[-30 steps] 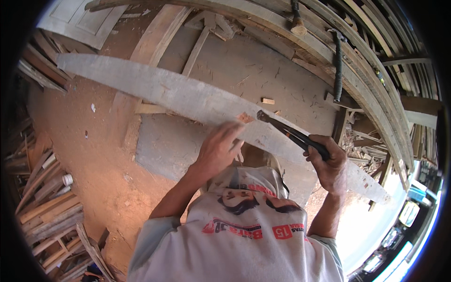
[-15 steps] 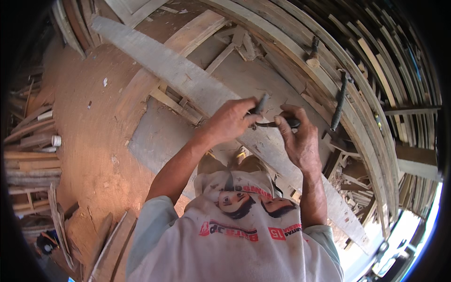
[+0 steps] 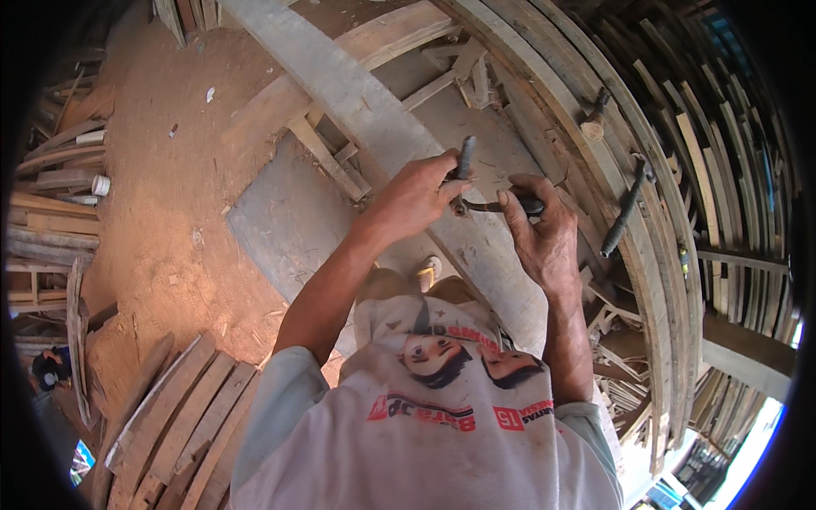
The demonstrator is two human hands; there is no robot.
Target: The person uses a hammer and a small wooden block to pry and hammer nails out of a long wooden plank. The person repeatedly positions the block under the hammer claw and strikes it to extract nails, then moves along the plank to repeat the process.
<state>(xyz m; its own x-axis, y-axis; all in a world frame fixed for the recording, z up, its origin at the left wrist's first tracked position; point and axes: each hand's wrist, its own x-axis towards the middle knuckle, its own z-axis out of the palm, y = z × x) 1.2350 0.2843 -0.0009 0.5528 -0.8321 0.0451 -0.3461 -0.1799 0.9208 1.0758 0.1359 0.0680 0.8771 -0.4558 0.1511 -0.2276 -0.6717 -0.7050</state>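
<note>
1. While the long grey plank (image 3: 357,93) lies slantwise over the sandy floor (image 3: 161,212), both hands work above its lower stretch, so the step in hand looks like setting a clamp or similar iron tool on the plank.
2. Curved timber ribs (image 3: 646,221) sweep round the right side, with a second dark iron bar (image 3: 625,212) resting on them, well apart from the hands.
3. Left hand (image 3: 416,200) is clenched on the upright dark bar (image 3: 465,161) of the tool, holding it just above the plank.
4. Right hand (image 3: 540,234) is closed on the tool's black handle (image 3: 510,205), which runs sideways to meet the bar between the two hands.
5. Next, I judge, the handle needs a firm turn or squeeze while the left hand keeps the bar steady and square to the plank; a slip would throw the tool off the edge.
</note>
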